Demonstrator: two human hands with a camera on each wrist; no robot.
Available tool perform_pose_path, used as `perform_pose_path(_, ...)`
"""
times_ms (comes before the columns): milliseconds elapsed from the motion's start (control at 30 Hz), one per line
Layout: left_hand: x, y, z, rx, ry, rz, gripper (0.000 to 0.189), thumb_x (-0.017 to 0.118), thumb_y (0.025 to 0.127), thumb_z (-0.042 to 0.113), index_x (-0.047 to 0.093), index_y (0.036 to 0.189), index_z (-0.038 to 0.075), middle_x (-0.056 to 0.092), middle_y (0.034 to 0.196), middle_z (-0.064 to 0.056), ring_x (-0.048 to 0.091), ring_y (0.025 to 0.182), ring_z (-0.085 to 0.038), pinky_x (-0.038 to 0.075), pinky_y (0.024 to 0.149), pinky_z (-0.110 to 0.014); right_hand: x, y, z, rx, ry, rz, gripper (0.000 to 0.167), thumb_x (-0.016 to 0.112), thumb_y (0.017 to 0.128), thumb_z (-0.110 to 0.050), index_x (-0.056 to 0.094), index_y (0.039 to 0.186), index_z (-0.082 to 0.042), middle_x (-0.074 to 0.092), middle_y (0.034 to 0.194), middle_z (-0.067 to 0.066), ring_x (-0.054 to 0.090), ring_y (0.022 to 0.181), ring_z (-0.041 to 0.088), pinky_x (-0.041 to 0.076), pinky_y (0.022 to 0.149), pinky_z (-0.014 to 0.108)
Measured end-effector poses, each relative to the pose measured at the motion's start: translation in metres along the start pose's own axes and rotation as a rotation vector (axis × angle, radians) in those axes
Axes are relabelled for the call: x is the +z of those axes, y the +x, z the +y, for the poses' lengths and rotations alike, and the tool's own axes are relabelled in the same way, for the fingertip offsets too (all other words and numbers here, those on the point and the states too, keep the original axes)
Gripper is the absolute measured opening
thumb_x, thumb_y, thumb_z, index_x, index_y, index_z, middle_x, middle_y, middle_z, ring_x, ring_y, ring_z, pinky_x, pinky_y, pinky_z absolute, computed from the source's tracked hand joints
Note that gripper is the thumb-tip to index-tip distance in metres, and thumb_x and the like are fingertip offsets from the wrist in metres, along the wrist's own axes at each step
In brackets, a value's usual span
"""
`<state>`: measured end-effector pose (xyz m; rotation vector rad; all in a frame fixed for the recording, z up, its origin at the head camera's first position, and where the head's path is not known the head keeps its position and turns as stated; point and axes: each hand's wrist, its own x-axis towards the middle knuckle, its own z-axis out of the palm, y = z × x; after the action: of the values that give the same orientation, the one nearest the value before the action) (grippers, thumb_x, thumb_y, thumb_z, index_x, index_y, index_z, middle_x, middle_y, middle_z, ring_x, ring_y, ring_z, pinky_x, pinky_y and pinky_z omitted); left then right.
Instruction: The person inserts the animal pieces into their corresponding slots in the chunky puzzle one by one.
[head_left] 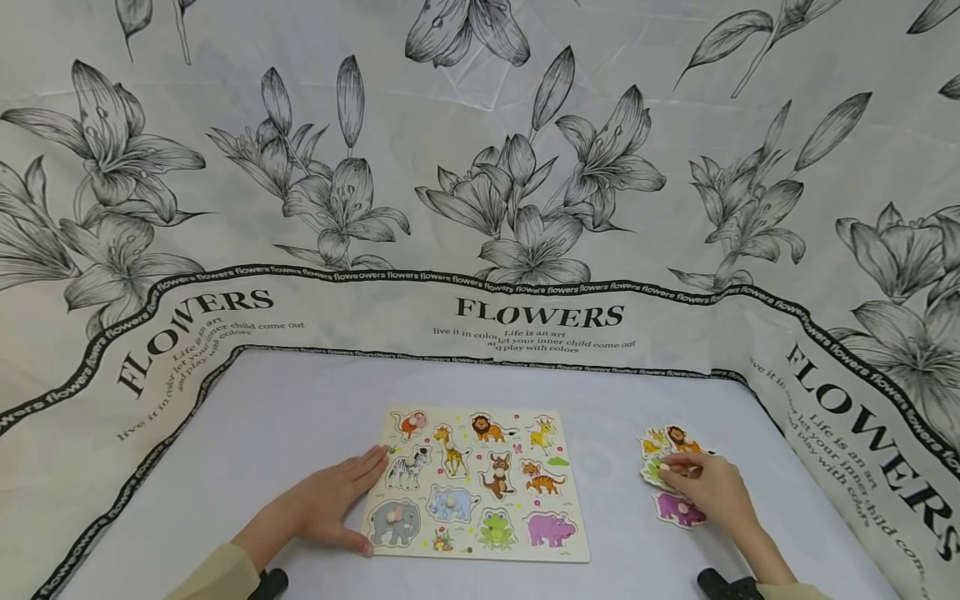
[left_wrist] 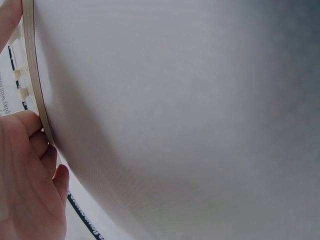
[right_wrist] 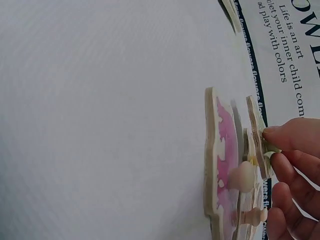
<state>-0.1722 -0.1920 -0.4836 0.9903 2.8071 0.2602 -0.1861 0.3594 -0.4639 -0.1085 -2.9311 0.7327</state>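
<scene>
R hand (head_left: 708, 490)'s pinching the green pc (head_left: 651, 472), ideally lifting it level & clear of the hippo pc (head_left: 676, 511), while L hand (head_left: 330, 500), fingers apart, is steadying the board (head_left: 517, 553).

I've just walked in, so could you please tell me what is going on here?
A person is at work on an animal puzzle board. Their left hand rests against its left edge, while their right hand pinches what looks like the frog piece, next to the lion piece and purple hippo piece lying right of the board. The elephant piece and blue rhino piece sit in the board; its hippo spot is unfilled.
</scene>
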Motion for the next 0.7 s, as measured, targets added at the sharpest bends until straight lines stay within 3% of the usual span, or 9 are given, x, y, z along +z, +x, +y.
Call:
perform_pose_path(267, 0.001, 0.0, 0.0, -0.019, -0.006, -0.013, 0.116, 0.057, 0.069, 0.081, 0.026, 0.151, 0.006, 0.021, 0.16, -0.011, 0.026, 0.146, -0.029, 0.035, 0.115, -0.046, 0.005, -0.003, -0.015, -0.005, 0.014, 0.012, 0.031, 0.075, 0.081, -0.027, 0.073, 0.099, -0.002, 0.062, 0.07, 0.001, 0.045, 0.062, 0.01, 0.033, 0.049, 0.022)
perform_pose_path(700, -0.001, 0.0, 0.001, -0.019, -0.005, -0.015, 0.116, 0.057, 0.069, 0.081, 0.027, 0.151, 0.005, 0.022, 0.16, -0.012, 0.027, 0.146, -0.029, 0.035, 0.114, -0.046, 0.021, -0.007, -0.045, -0.049, 0.073, 0.037, 0.022, 0.076, 0.08, -0.023, 0.075, 0.096, -0.008, 0.068, 0.077, 0.0, 0.043, 0.052, 0.006, 0.033, 0.043, 0.021)
